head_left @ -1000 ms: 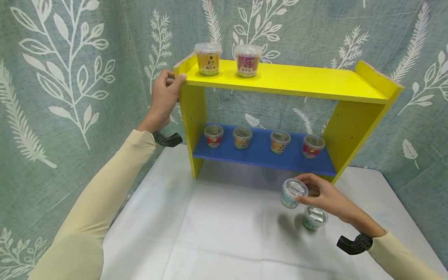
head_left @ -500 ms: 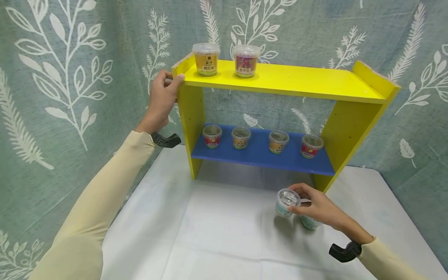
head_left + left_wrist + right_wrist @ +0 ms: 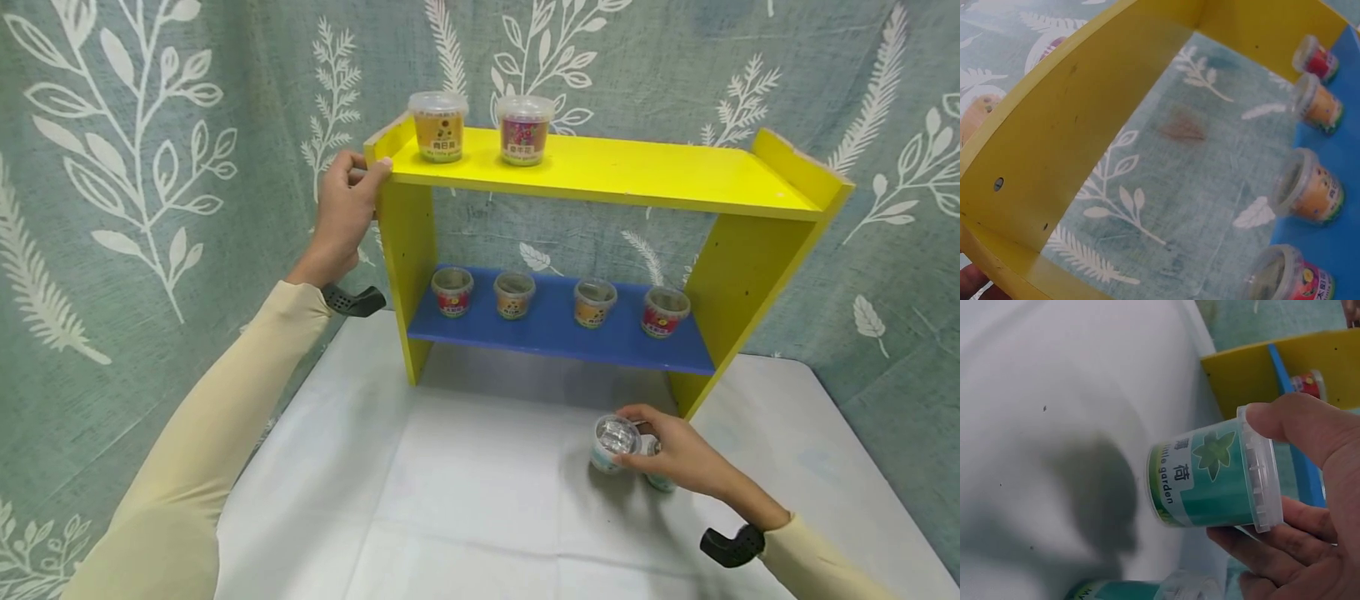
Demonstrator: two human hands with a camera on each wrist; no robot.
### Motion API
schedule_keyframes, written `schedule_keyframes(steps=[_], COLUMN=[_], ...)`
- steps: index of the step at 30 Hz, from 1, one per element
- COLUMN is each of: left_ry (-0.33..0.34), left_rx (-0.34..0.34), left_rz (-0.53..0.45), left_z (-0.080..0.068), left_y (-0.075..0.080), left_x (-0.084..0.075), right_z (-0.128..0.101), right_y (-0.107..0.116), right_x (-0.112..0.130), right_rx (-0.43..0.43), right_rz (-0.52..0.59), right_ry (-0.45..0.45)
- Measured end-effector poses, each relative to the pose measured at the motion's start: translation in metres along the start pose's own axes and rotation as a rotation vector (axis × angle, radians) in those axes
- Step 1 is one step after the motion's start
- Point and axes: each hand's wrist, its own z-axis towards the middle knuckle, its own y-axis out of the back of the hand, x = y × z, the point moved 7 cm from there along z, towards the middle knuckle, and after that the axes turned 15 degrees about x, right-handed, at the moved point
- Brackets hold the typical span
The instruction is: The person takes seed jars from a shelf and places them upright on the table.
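My right hand [image 3: 675, 454] holds a small teal-labelled plastic tub [image 3: 1210, 475] by its clear lid, thumb on one side and fingers on the other. This tub is upright, just over the white table or touching it; I cannot tell which. A second teal tub [image 3: 1129, 590] stands close by, mostly hidden behind the hand in the head view. At the upper left, my left hand [image 3: 347, 208] grips the corner of a yellow shelf unit [image 3: 645, 175], thumb on its front edge. Only some of that hand's fingers [image 3: 971, 280] show in the left wrist view.
An orange-labelled tub [image 3: 438, 129] and a purple-labelled tub [image 3: 525, 132] stand on the top board's left half. Several red- and orange-labelled tubs line the blue lower shelf [image 3: 551, 312]. The white table [image 3: 465, 500] extends in front of the unit, and a leaf-patterned curtain [image 3: 187, 250] hangs behind.
My right hand has lowered the teal tub and brought it toward me, slightly left, partly covering the second tub. The left hand keeps its grip on the shelf unit.
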Motion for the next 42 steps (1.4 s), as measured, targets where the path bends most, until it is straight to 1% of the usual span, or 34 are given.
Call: schedule_keyframes(steps=[3,7,12,18,21,28,37,42], left_ry=[0.003,0.012,0.008,-0.001,-0.002,-0.003,-0.010,-0.010], left_rx=[0.006,0.009,0.007,0.012,0.012,0.014,0.016,0.013], left_rz=[-0.008,-0.002,0.007,-0.006,-0.006,-0.013,-0.018,-0.008], left_z=[0.001,0.001,0.001,0.001,0.000,0.001,0.001,0.002], left_y=[0.000,0.000,0.000,0.000,0.000,0.000,0.001,0.001], left_x=[0.000,0.001,0.001,0.000,0.000,0.001,0.000,0.001], right_z=[0.001,0.001,0.001,0.001,0.001,0.002,0.001,0.000], right_y=[-0.001,-0.002,-0.004,-0.008,-0.011,-0.012,-0.010,-0.007], right_x=[0.000,-0.003,-0.003,-0.002,-0.004,-0.005,0.000,0.000], right_rx=[-0.007,-0.004,0.007,-0.001,-0.004,0.019,0.043,0.049], right_rz=[-0.058,-0.071,-0.089,-0.142,-0.173,-0.168,-0.248,-0.243], right_ry=[-0.001,-0.023,-0.016,0.048,0.066,0.084,0.077,0.071])
